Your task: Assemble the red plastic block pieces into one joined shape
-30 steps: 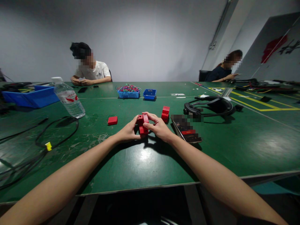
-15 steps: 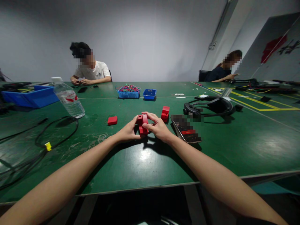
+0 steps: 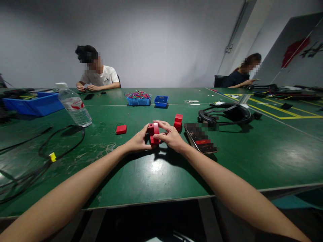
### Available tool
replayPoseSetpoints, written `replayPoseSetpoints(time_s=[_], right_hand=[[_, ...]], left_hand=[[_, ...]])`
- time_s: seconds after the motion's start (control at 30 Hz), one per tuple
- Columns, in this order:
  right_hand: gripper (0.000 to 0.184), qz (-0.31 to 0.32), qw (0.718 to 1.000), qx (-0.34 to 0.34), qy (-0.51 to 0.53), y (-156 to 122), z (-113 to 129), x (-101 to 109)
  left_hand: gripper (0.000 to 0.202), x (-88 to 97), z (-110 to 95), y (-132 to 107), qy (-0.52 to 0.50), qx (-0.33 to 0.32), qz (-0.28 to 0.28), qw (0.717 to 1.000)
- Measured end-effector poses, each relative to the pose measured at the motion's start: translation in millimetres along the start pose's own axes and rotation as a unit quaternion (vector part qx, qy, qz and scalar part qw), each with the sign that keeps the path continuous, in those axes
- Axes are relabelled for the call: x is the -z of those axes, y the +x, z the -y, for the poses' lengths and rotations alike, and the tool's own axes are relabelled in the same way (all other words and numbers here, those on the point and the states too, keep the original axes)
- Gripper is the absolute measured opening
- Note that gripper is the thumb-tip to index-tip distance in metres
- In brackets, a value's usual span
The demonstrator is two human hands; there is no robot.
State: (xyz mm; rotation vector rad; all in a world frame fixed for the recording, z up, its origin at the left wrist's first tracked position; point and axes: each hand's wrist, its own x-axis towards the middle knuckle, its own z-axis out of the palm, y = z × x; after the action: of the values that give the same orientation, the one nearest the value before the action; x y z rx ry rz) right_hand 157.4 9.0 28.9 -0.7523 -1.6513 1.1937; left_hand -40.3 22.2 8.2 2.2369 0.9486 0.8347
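Just above the table, my left hand (image 3: 138, 141) is closed on a red block (image 3: 151, 130) with a small hole in its top, gripping it from the left. My right hand (image 3: 173, 137) pinches a second red block piece (image 3: 155, 127) between thumb and fingers. The two pieces touch; whether they are joined I cannot tell. On the table to the right, close behind my right hand, stands another red block shape (image 3: 178, 121). A flat red block (image 3: 121, 129) lies off to the left.
A phone (image 3: 200, 138) and a black headset (image 3: 225, 116) lie to the right. Leftward are a tilted water bottle (image 3: 75, 107), black cables (image 3: 47, 164) and a blue bin (image 3: 35, 105). Farther back sit two small blue trays (image 3: 138, 101), one holding colourful wires. Two people sit across the table.
The red piece in my right hand has turned slightly and sits straighter against the block in my left hand. Both hands stay in nearly the same place.
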Motion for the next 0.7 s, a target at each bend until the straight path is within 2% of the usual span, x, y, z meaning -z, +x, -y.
replayPoseSetpoints(time_s=[0.7], right_hand=[[0.053, 0.012, 1.0, 0.019, 0.013, 2.1, -2.8, 3.4]], left_hand=[[0.1, 0.0, 2.7, 0.4, 0.009, -0.016, -0.009, 1.0]])
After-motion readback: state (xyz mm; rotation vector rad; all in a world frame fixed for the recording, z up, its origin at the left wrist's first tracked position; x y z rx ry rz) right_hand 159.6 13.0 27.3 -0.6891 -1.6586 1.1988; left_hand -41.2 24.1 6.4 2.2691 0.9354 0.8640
